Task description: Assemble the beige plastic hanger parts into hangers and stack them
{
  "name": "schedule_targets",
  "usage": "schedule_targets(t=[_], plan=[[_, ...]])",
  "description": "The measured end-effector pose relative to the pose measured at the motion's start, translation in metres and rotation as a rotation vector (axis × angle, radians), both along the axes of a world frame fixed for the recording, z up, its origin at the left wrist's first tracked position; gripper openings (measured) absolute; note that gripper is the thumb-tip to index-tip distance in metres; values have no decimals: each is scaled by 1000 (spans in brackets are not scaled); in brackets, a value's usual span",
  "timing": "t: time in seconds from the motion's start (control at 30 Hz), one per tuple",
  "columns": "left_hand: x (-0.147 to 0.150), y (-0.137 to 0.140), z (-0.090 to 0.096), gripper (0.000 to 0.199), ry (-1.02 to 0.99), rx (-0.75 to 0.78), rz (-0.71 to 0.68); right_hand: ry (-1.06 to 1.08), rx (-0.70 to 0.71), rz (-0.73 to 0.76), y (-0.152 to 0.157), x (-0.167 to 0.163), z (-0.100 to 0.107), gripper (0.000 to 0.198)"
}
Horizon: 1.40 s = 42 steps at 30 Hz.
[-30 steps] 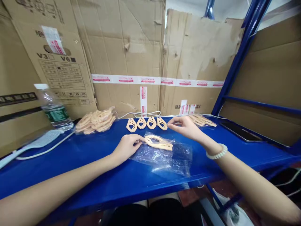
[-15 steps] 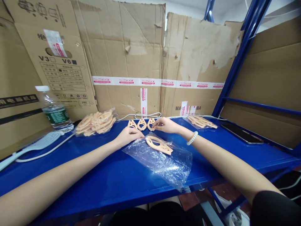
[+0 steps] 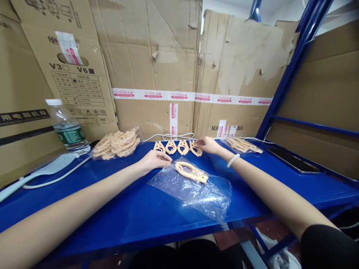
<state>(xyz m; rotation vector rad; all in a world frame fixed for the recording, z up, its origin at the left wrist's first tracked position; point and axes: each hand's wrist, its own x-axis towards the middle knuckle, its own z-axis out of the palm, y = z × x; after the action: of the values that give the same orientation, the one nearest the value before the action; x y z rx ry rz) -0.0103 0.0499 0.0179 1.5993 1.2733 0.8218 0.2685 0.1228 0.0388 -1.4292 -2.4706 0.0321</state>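
Observation:
A clear plastic bag [image 3: 196, 201] lies flat on the blue table, with one peach-coloured folded hanger [image 3: 190, 173] in its upper part. My left hand [image 3: 153, 161] pinches the bag's upper left edge between thumb and fingers. Behind the bag stretches a row of several similar folded hangers, among them one at the left [image 3: 159, 147] and one in the middle [image 3: 183, 148]. At the row's right end, my right hand [image 3: 209, 145] has its fingertips closed on a folded hanger [image 3: 195, 148], which sits slightly tilted beside the others.
To the left are a bagged heap of hangers [image 3: 117, 144], a water bottle [image 3: 68, 129] and a pale hairbrush [image 3: 53, 166]. At the right lie another bag of hangers [image 3: 244, 144] and a phone [image 3: 293, 160]. A white cable [image 3: 168, 137] runs along the cardboard wall [image 3: 154, 67].
My right hand has shifted right with a hanger, which now stands at the row's right end, and the row shows one more. My left hand stays at the bag's edge.

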Motion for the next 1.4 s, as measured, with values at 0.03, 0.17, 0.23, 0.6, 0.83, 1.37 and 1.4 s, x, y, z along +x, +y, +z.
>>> schedule_targets(t=[0.03,0.17,0.23,0.6,0.83,1.37,1.4], plan=[[0,0,-1,8,-5,-6,-1,-32,20,14,1,1,0,27],[2,1,-2,10,-28,-32,-5,-172,84,75,5,5,2,40],[2,2,-2,11,-41,-40,-7,-236,85,94,10,5,3,51],[0,1,-5,12,-100,19,-4,-404,20,94,14,15,15,25],[0,-3,-3,13,-84,18,31,-302,-2,134,-35,52,27,23],[-1,-3,-2,16,-105,-8,-3,196,709,16,-240,108,34,16],[-1,-3,-2,16,-109,-13,-3,139,685,-3,-253,110,31,21]])
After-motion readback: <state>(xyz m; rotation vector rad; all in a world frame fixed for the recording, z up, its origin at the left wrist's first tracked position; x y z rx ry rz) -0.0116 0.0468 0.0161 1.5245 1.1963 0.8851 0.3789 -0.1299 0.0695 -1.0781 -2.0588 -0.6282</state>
